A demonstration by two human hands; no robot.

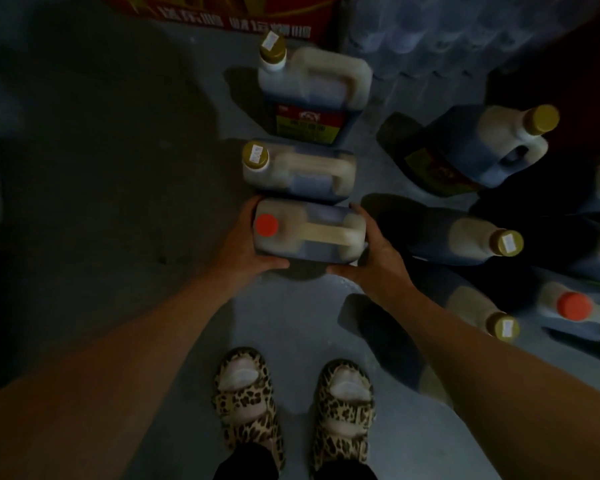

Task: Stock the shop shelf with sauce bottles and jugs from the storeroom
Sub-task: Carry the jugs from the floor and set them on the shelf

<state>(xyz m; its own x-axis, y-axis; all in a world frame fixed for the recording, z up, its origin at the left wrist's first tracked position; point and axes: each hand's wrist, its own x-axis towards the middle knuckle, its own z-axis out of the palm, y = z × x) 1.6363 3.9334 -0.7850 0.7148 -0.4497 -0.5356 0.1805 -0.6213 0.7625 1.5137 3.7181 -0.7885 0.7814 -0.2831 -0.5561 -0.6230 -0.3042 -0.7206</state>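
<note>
A dark sauce jug with a red cap (309, 233) sits between both my hands, just above the grey floor. My left hand (246, 244) grips its left side near the cap, thumb wrapped under the near edge. My right hand (371, 254) grips its right side by the handle end. Directly beyond it stand two jugs with gold caps, one close (298, 171) and one farther (312, 95) showing a red and yellow label.
More jugs crowd the right: a tilted gold-capped one (482, 147), another (465, 240), a third (482, 317) and a red-capped one (575, 306). A red carton (222, 15) and wrapped bottles (447, 36) stand at the back. My feet in leopard-print sandals (291, 410) stand on the floor (101, 202).
</note>
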